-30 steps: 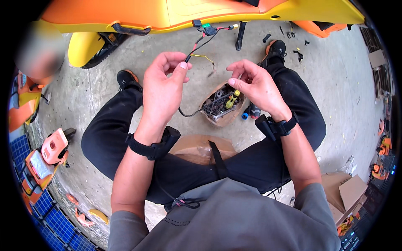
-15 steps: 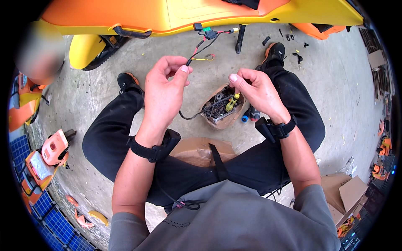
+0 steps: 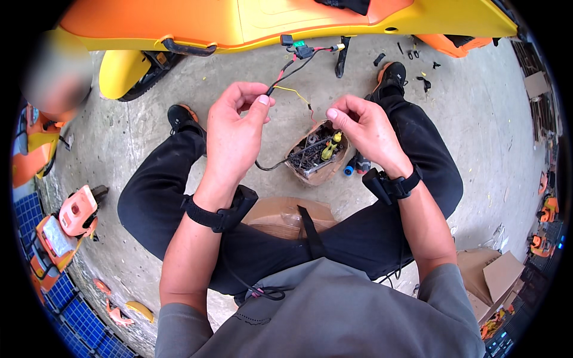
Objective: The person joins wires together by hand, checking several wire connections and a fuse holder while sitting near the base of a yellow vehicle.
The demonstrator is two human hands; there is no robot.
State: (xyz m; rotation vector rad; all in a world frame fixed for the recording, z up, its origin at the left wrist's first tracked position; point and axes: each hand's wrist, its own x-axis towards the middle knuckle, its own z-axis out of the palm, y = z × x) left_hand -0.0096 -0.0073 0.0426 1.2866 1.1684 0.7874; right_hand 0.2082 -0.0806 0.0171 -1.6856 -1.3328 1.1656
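My left hand (image 3: pixel 239 122) pinches a wiring harness (image 3: pixel 277 85) between thumb and index finger. Above the pinch, red and black wires lead to black and green connectors (image 3: pixel 303 51) and a pale plug end. A thin yellow wire (image 3: pixel 293 90) branches off and droops to the right, with a dark joint and a reddish tip. From under my left hand a black cable (image 3: pixel 267 169) loops down and runs over a box toward my right hand (image 3: pixel 367 128). That hand is closed, its thumb against the index finger, and the cable disappears behind it.
A small box (image 3: pixel 325 175) of metal hardware and a yellow-handled tool stands between my legs. An orange-and-yellow vehicle body (image 3: pixel 239 30) spans the far side. A cardboard box (image 3: pixel 286 218) lies beneath me. Loose black parts (image 3: pixel 425 83) lie at the far right.
The yellow wire has swung down and straightened, its end now hanging toward the box. The connectors have shifted slightly right. Both hands have hardly moved.
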